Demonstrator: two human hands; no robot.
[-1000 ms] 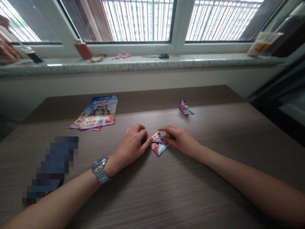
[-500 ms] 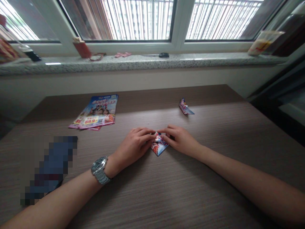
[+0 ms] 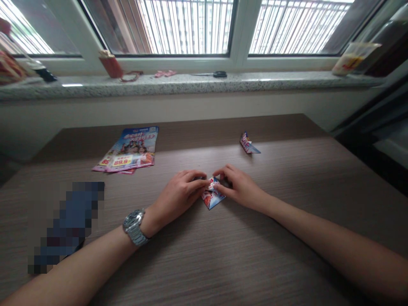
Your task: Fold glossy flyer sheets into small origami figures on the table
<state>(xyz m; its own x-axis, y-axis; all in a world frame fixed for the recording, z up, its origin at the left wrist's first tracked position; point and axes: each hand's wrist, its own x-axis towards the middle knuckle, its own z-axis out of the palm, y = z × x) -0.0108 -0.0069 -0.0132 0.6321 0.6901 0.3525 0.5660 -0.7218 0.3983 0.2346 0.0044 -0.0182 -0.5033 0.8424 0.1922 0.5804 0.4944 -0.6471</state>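
A small folded piece of printed paper lies on the table, with one corner pointing towards me. My left hand, with a metal watch at the wrist, grips its left side, the fingers over the upper edge. On the opposite side, my right hand pinches the paper, its thumb on the printed face and its index finger bent near the top corner. The fingers partly cover the paper's upper part. Beyond my right hand stands another folded paper piece, partly raised off the tabletop.
A stack of printed flyers lies at the back left of the wooden table. Nearer is a blurred-out dark blue object. On the stone windowsill are scissors, a red container and a plastic cup.
My right thumb and index finger have spread a little apart, showing more of the paper's top. The paper's near corner has shifted slightly left; my left hand stays nearly still.
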